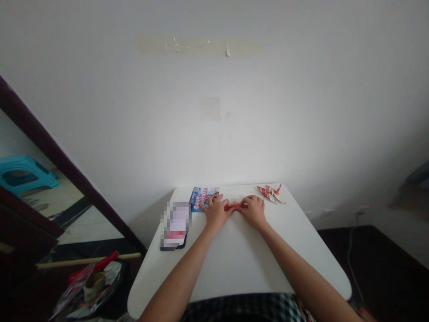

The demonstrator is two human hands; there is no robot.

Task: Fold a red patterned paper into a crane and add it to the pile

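Observation:
A narrow red strip (235,205), which looks like folded paper, lies crosswise between my two hands on the white table (241,250). My left hand (217,212) has its thumb side at the strip's left end. Its other fingers spread out over a blue printed leaflet (197,203). My right hand (254,211) has its fingers bent around the strip's right end, covering part of it. Right of that hand sit red-and-white folded paper figures (271,193) with pointed tips. Exactly how each fingertip grips the strip is too small to make out.
A phone (176,226), its screen blurred, lies at the table's left. The wall (268,112) rises behind the far edge. On the floor at left is a bag of rubbish (97,281) with a wooden stick (87,260). A blue stool (27,172) shows beyond the dark frame.

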